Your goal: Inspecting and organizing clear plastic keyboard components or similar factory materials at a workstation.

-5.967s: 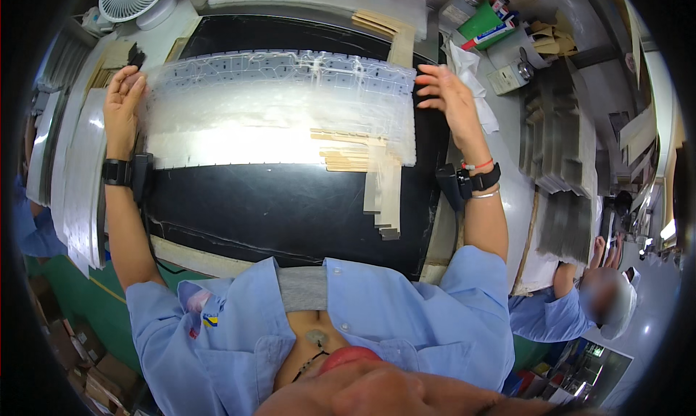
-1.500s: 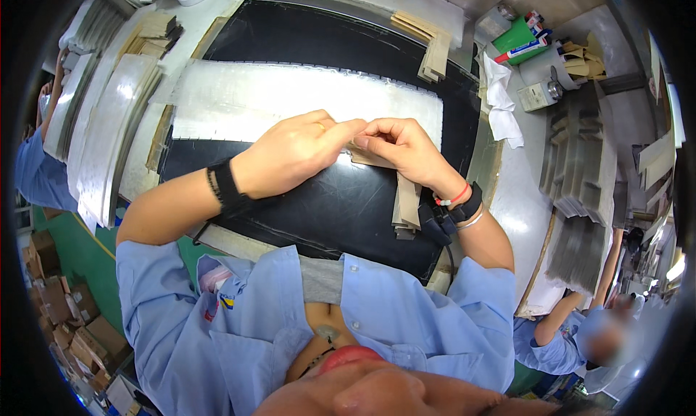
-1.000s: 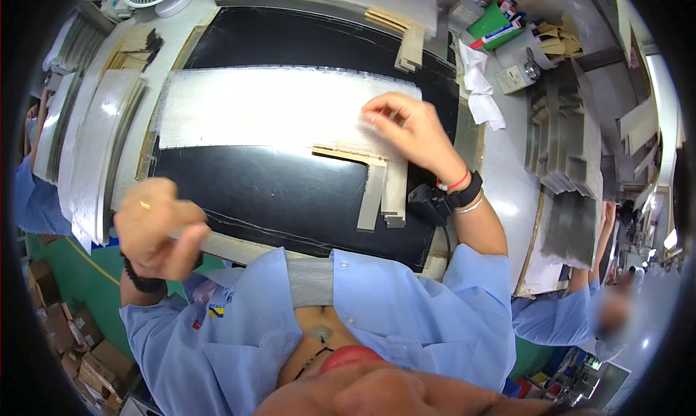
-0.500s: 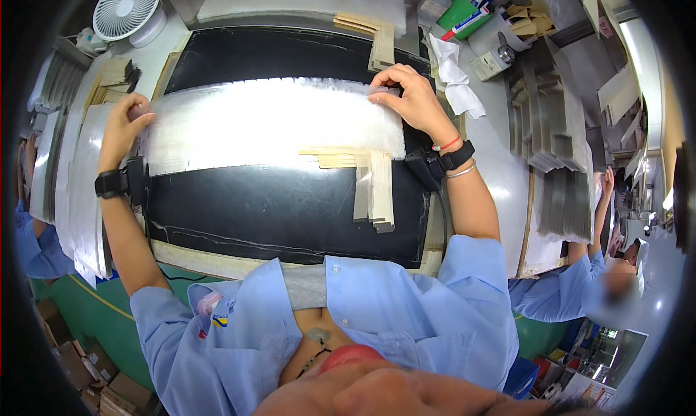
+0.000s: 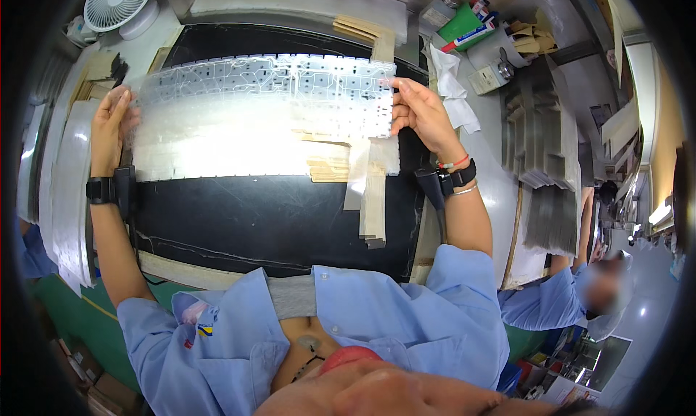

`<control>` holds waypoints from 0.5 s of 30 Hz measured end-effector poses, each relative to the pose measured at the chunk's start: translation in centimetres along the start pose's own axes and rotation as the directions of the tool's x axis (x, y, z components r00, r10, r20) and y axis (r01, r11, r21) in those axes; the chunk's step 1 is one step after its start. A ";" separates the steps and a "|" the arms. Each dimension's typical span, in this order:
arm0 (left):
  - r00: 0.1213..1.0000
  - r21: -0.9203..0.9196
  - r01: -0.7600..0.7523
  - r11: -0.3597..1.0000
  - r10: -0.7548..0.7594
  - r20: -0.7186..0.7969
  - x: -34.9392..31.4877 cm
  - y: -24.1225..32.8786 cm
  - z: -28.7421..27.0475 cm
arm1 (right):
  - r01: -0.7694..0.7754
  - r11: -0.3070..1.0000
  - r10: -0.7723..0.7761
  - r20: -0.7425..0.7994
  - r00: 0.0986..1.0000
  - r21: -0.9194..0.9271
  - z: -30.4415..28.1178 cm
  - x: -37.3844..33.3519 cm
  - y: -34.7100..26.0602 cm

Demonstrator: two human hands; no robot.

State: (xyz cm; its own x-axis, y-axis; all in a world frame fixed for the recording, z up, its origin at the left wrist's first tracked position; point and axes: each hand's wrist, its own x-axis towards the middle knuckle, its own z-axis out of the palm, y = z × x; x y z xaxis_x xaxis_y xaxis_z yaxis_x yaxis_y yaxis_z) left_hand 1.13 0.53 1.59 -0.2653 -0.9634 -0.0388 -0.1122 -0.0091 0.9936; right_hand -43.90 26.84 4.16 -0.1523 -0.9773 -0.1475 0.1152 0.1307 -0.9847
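A thin translucent sheet with a printed circuit pattern stretches between my two hands above the black board. My left hand is closed on its left edge. Thumb and fingers of my right hand pinch the right edge. Beneath it, a glossy whitish sheet or stack of sheets lies on the board; glare hides where one ends and the other begins. Layered beige strips rest at the near right of the sheets, with some running toward me.
More beige strips lie at the board's far edge. A white fan stands far left, a green holder with markers far right beside white cloth. Grey sheet stacks and a co-worker are on the right; pale sheets lie left.
The circuit-patterned sheet now shows above the whitish one, its far edge higher in view. My right hand has shifted from the far right corner to the right edge.
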 end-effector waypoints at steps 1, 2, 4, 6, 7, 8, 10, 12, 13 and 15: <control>1.000 0.020 0.001 1.000 -0.001 0.003 0.0 0.0 0.1 | -0.014 0.999 0.014 0.003 1.000 -0.042 0.0 -0.2 -0.1; 1.000 0.021 0.003 1.000 -0.003 -0.002 0.0 0.0 0.2 | -0.015 0.999 0.016 0.008 1.000 -0.042 0.1 -0.4 -0.5; 0.999 -0.008 -0.023 1.000 0.023 0.040 -0.1 0.2 0.0 | -0.043 0.968 0.065 0.082 0.994 -0.249 0.4 -0.8 -1.4; 0.985 0.002 0.015 1.000 -0.015 0.174 0.8 -0.6 -3.0 | 0.121 0.979 -0.058 0.340 0.939 -0.167 -0.7 -1.5 -1.6; 0.946 0.012 0.058 0.998 -0.058 0.319 1.0 -0.7 -3.7 | 0.251 0.967 -0.182 0.551 0.814 -0.050 -0.3 -1.8 -1.9; 0.948 0.013 0.060 0.998 -0.061 0.314 1.1 -1.2 -4.0 | 0.208 0.977 -0.156 0.484 0.861 -0.056 0.3 -2.8 -2.7; 0.994 -0.110 0.065 0.992 -0.055 0.090 1.2 -1.3 -2.7 | 0.079 0.990 -0.043 0.280 0.959 -0.121 0.8 -2.1 -2.9; 0.998 -0.041 0.042 0.998 -0.040 0.057 1.0 -1.1 -1.8 | -0.047 0.978 0.046 -0.011 0.999 -0.201 0.7 -1.2 -1.9; 0.999 0.030 0.026 0.999 -0.027 0.021 0.9 -1.1 -1.4 | -0.045 0.977 0.044 -0.012 0.999 -0.208 0.5 -1.0 -1.3; 1.000 0.009 0.001 1.000 -0.001 0.007 1.1 -1.6 -1.1 | -0.016 0.958 0.010 -0.022 1.000 -0.286 0.4 -0.7 -0.7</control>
State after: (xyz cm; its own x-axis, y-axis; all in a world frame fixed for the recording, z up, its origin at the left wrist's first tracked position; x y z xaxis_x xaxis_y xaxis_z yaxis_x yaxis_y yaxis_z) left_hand 2.03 -0.78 0.11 -0.2717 -0.9615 -0.0407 -0.1216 -0.0077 0.9926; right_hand -43.43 27.38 5.00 -0.1725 -0.9721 -0.1593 -0.1677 0.1883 -0.9677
